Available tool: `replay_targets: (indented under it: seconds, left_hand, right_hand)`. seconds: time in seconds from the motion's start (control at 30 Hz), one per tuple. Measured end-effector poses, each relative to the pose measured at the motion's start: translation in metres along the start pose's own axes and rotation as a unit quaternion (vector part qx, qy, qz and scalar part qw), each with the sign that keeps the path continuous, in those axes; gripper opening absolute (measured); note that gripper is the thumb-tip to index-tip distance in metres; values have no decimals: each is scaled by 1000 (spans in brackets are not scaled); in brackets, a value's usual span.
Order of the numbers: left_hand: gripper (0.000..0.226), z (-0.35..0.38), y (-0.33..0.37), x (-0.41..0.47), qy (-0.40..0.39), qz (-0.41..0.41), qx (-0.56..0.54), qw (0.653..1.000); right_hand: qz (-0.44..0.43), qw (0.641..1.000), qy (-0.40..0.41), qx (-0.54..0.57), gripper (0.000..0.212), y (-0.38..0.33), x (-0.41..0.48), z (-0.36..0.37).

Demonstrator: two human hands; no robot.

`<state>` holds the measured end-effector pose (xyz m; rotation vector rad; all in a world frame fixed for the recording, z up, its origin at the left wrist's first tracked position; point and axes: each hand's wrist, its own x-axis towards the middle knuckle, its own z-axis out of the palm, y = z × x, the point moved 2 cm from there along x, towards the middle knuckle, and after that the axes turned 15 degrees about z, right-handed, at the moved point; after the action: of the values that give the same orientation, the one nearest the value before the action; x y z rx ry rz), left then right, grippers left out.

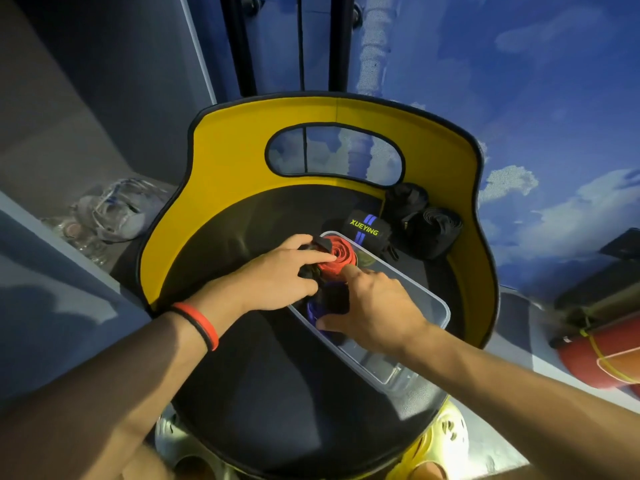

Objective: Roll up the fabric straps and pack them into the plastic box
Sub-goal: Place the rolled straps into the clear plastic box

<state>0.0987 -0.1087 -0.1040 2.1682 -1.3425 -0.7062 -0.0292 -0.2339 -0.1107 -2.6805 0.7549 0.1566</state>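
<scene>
A clear plastic box [438, 308] lies on a black chair seat [270, 375] with a yellow backrest. A rolled red strap [341, 256] sits at the box's far end. My left hand [277, 275] holds it, fingers curled over its near side and a black strap end. My right hand [370, 306] reaches into the box; its forefinger touches the red roll and its thumb presses a rolled blue-and-black strap [320, 304] below it. A black roll marked XUEYING [367, 230] lies just beyond the box.
Two black rolled straps [422, 220] rest on the seat by the backrest's right side. Clear plastic packaging [110, 216] sits on a grey ledge to the left. A red cylinder [602, 355] lies at right. Pale clogs [446, 434] show under the seat.
</scene>
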Motion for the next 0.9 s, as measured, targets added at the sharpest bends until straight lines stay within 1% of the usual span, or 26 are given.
replay_targets:
  seconds: [0.1, 0.17, 0.23, 0.27, 0.33, 0.37, 0.4, 0.43, 0.47, 0.53, 0.57, 0.6, 0.67, 0.73, 0.77, 0.83, 0.9]
  left_hand:
    - [69, 3, 4, -2, -13, 1, -4, 1000]
    - [78, 7, 4, 0, 13, 2, 20, 1000]
    - [81, 11, 3, 2, 43, 3, 30, 999]
    - [81, 12, 3, 3, 50, 2, 29, 998]
    - [80, 12, 1, 4, 56, 2, 33, 998]
    - [80, 12, 0, 4, 56, 1, 35, 998]
    - [80, 13, 0, 4, 57, -2, 35, 998]
    - [81, 14, -1, 4, 58, -5, 32, 998]
    - [82, 14, -1, 3, 61, -7, 28, 998]
    - [81, 15, 0, 0, 68, -10, 18, 997]
    - [80, 15, 0, -1, 72, -12, 14, 997]
    - [80, 15, 1, -3, 73, -16, 13, 997]
    - [79, 15, 5, -6, 74, -27, 15, 997]
    - [78, 16, 10, -9, 76, -40, 23, 996]
    - [77, 16, 11, -12, 78, -45, 30, 995]
    - [75, 16, 12, -16, 83, -57, 44, 994]
    - [73, 13, 11, -21, 84, -70, 47, 993]
  right_hand:
    - [20, 999, 4, 33, 75, 4, -2, 6]
    - [17, 999, 1, 45, 78, 8, -3, 8]
    - [10, 997, -31, 70, 79, 13, -1, 3]
    - [6, 993, -73, 94, 77, 15, 1, -3]
    - [-3, 980, -162, 115, 63, 21, 9, -20]
    - [-3, 977, -185, 110, 51, 24, 14, -29]
    - [3, 978, -178, 109, 36, 29, 20, -37]
    - [13, 984, -140, 110, 20, 33, 28, -44]
    - [24, 990, -82, 112, 11, 37, 36, -50]
    - [50, 993, 34, 104, 13, 44, 51, -53]
    - [64, 991, 64, 97, 12, 46, 57, -51]
    - [78, 990, 75, 88, 11, 47, 63, -48]
    - [127, 989, 58, 38, 18, 51, 74, -40]
    - [181, 983, 6, -33, 28, 53, 78, -33]
    - [196, 979, -24, -46, 29, 51, 78, -30]
    - [191, 978, -64, -49, 30, 47, 78, -23]
    - [159, 981, -85, -67, 38, 42, 80, -16]
